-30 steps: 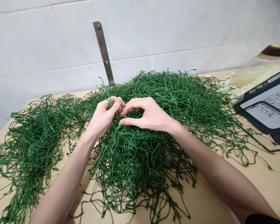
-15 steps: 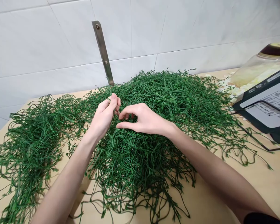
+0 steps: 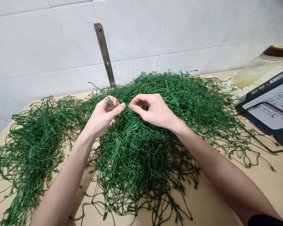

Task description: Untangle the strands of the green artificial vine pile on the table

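Observation:
A large tangled heap of thin green plastic-looking stems (image 3: 141, 157) with small forked tips covers the middle of the table. Above it, my left hand (image 3: 106, 113) curls around a green stem (image 3: 99, 89) that sticks out to the upper left; its thumb points toward my other hand. My right hand (image 3: 155, 111) is closed in a pinch, thumb and forefinger tips together, just right of the left thumb. Anything between those fingertips is too small to make out.
Another pile of green stems (image 3: 35, 147) lies at the left. A metal strip (image 3: 105, 53) with bolts stands upright by the tiled wall (image 3: 179, 28). On the right are a dark box-like object with a labelled panel (image 3: 273, 110), a clear jar (image 3: 257, 69) and small pale pieces (image 3: 238, 91).
My right hand has moved up and its fingers have closed into a pinch. My left thumb has stretched toward it, and a stem now shows through the left fingers.

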Demonstrator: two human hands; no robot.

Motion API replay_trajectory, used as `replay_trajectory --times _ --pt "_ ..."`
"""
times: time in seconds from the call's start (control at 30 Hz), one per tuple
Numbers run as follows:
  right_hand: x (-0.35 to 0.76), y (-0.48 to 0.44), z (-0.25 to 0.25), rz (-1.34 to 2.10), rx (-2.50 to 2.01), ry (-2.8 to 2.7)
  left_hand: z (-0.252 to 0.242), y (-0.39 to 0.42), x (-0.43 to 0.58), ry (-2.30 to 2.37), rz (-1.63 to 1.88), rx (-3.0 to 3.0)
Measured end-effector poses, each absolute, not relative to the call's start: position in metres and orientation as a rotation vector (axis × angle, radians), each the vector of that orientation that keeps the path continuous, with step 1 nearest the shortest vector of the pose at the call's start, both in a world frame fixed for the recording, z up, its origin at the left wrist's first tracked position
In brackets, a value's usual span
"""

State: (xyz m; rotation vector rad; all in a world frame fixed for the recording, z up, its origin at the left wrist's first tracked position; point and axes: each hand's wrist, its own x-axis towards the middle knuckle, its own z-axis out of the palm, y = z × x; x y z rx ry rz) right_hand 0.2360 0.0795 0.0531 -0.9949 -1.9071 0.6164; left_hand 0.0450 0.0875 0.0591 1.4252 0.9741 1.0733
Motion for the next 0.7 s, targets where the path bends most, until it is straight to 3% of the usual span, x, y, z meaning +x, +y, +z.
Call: replay_trajectory --times 0.57,0.7 --pt "0.2434 0.0806 0.0608 0.720 -1.029 -1.798 0.0602 0.0834 0.0491 1.055 1.115 1.569" --pt "0.2439 0.0764 0.0629 0.664 -0.966 -2.020 0.0605 0.0816 0.0519 1.059 1.120 1.646"
